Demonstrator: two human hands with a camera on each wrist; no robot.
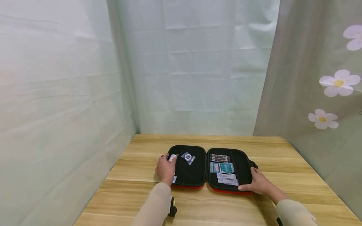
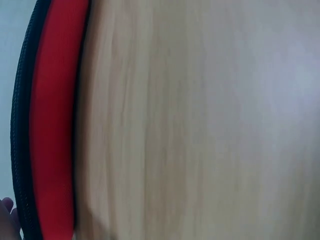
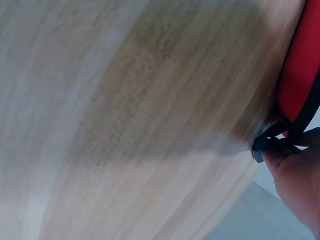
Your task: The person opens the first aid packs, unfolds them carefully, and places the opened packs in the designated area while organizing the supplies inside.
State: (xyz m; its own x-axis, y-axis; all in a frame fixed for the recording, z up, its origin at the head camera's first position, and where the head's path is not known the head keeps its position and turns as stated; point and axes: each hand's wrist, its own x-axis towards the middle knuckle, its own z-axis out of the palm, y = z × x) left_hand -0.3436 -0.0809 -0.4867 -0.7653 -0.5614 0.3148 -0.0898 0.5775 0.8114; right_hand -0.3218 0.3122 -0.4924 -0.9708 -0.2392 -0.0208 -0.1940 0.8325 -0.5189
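Note:
An open first-aid case (image 1: 191, 175), black inside with a red outer shell, lies flat on the table with its two halves side by side. My left hand (image 1: 166, 169) grips the left half's outer edge, its thumb beside a white roll (image 1: 172, 157). A tape roll on a blue-and-white packet (image 1: 188, 157) lies in that half. On the right half's outer edge my right hand (image 1: 258, 183) holds the rim, thumb on the near corner, close to a black strap (image 3: 305, 117). That half holds brown-striped strips (image 1: 220, 158), teal packets (image 1: 222, 168) and white packets (image 1: 227, 179).
The wood-grain table (image 1: 226, 210) extends around the case on all sides. Pale curtains (image 1: 198, 69) hang behind it and at both sides, the right one printed with white flowers (image 1: 339, 83).

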